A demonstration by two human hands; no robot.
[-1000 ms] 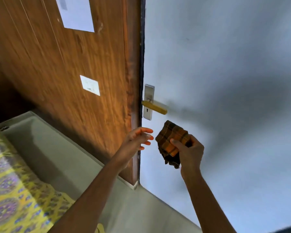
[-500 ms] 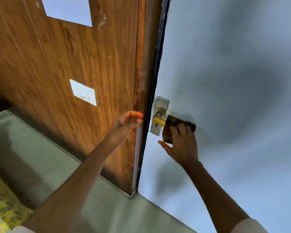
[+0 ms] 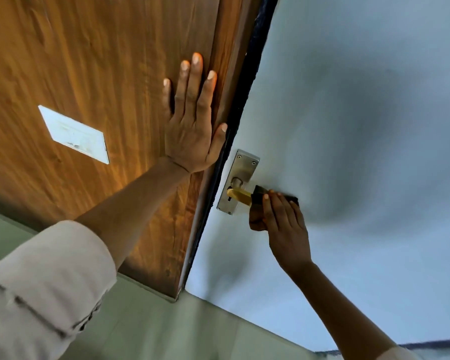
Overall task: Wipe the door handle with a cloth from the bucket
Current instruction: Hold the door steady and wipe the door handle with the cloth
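The left hand (image 3: 192, 126) is lying flat and open against the brown wooden panel (image 3: 94, 61) in the upper middle of the frame, fingers spread and pointing up, the thumb sitting along the dark edge strip (image 3: 240, 100) that divides the wood from the pale grey door (image 3: 361, 126). Its forearm is running down to a light rolled sleeve (image 3: 44, 281) at the lower left of the frame. A white rectangular plate (image 3: 74, 133) is showing on the wood, left of that hand and well apart from it.

Right of centre, the right hand (image 3: 283, 219) is closing around a dark cloth (image 3: 257, 201) and pressing it over the outer part of the door handle (image 3: 240, 195). Only the yellow inner end of the handle is showing, where it is meeting the silver backplate (image 3: 240, 167) on the grey door just beside the dark strip. The cloth is wrapping the handle from the top and hanging a little below the fingers; its pattern is too dark to tell. A greenish floor (image 3: 166, 328) is filling the bottom of the frame.
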